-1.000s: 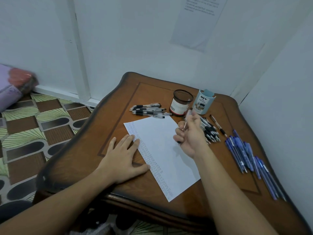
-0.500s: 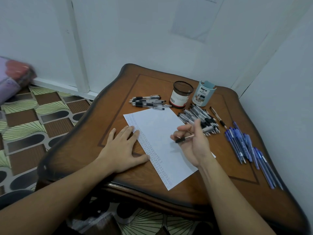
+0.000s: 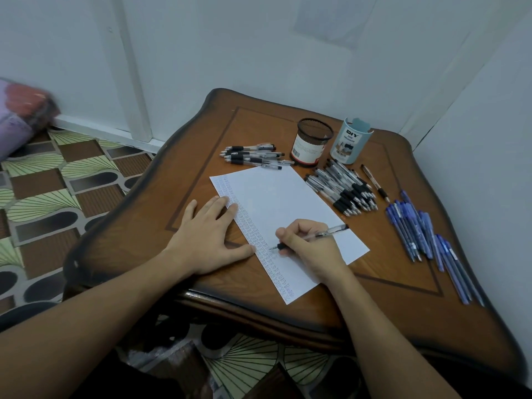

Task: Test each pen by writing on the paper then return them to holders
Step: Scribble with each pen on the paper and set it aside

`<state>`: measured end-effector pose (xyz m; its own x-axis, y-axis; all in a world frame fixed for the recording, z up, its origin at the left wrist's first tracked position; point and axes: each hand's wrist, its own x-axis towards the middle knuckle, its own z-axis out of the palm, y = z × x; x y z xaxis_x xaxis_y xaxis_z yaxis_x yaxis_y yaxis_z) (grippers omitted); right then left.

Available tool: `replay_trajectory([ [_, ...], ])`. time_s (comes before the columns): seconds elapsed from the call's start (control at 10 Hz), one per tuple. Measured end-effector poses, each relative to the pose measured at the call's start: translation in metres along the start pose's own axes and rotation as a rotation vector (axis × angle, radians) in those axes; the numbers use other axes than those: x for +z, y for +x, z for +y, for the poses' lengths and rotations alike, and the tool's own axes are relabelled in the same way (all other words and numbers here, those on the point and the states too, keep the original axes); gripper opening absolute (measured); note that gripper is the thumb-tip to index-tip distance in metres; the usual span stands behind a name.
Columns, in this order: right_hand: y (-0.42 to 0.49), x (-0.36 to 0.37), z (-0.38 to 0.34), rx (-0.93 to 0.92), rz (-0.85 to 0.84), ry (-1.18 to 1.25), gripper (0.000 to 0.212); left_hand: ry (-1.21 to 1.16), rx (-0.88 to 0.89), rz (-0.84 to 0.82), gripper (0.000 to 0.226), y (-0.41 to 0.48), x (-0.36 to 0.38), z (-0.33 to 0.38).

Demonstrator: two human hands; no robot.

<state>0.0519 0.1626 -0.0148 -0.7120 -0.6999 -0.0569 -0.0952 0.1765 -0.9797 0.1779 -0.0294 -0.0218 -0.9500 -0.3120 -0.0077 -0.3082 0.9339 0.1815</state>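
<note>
A white sheet of paper point(image 3: 282, 203) lies on the wooden table point(image 3: 383, 295), with a column of small writing down its left edge. My right hand point(image 3: 312, 249) grips a clear black-tipped pen point(image 3: 331, 232), its tip down on the paper beside the writing. My left hand point(image 3: 208, 240) lies flat with spread fingers, pressing the paper's left edge. At the back stand a black mesh holder point(image 3: 312, 142) and a pale blue holder point(image 3: 349, 144). Piles of black pens lie at the back point(image 3: 253, 155) and right of the paper point(image 3: 345, 188). Blue pens point(image 3: 426, 237) lie far right.
A single brown pen point(image 3: 374, 181) lies between the black pile and the blue pens. White walls close in behind and to the right of the table. Patterned floor tiles point(image 3: 57, 180) and a purple bundle point(image 3: 20, 116) are on the left.
My right hand has come down from above the pen pile to the paper, turning the pen so its tip points at the sheet. My left hand has stayed on the paper's edge.
</note>
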Motion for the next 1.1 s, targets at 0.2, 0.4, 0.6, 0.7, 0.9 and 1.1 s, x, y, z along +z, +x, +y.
replay_trajectory([
  [0.2,-0.005,-0.007,0.002,-0.015,-0.018,-0.098,0.030,-0.001,-0.005,0.013,0.113,-0.001,0.000,0.000],
  [0.4,-0.005,-0.006,0.006,-0.013,0.039,-0.106,0.035,-0.004,-0.005,0.019,0.112,-0.002,0.001,0.001],
  [0.6,-0.005,-0.005,0.011,-0.018,0.045,-0.099,0.037,-0.016,-0.008,0.034,0.113,-0.002,0.000,0.003],
  [0.7,-0.005,-0.005,0.010,-0.031,0.035,-0.106,0.039,-0.014,-0.005,0.036,0.113,-0.002,0.000,0.002],
  [0.9,-0.003,-0.007,0.009,-0.029,0.038,-0.101,0.038,-0.008,-0.003,0.027,0.113,-0.003,0.000,0.002],
  [1.1,-0.004,-0.006,0.010,-0.041,0.055,-0.097,0.038,-0.013,-0.006,0.034,0.113,-0.002,0.000,0.003],
])
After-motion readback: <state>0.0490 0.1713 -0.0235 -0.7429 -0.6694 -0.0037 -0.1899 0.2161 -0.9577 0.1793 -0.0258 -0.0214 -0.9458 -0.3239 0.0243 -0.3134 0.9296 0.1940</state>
